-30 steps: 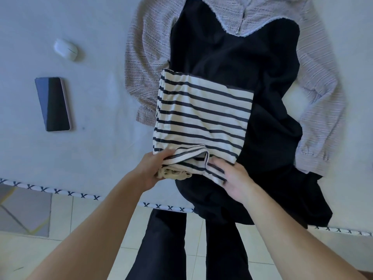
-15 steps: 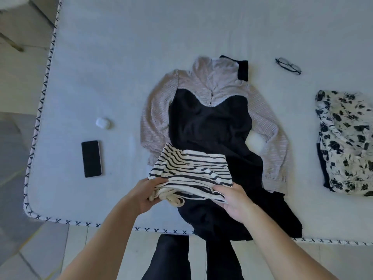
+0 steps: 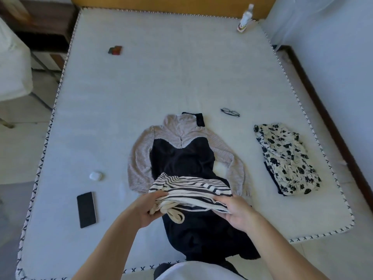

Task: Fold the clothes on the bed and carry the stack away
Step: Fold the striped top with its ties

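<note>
A: Striped top (image 3: 191,190): folded, held up over the near part of the bed (image 3: 161,81). Left hand (image 3: 146,209) grips its left edge; right hand (image 3: 237,213) grips the right.

B: Beneath it?

A: Black and beige dress (image 3: 181,158), laid flat. Left: phone (image 3: 86,209), white case (image 3: 95,175). Right: flowered garment (image 3: 286,158), folded.

B: Farther?

A: Glasses (image 3: 230,112), then a bottle (image 3: 245,18) at the head end.

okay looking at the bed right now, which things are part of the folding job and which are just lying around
Part of the job:
striped top, held by left hand and right hand
black and grey dress
floral garment

Just lying about:
phone
earbud case
glasses
bottle
small dark object
</note>
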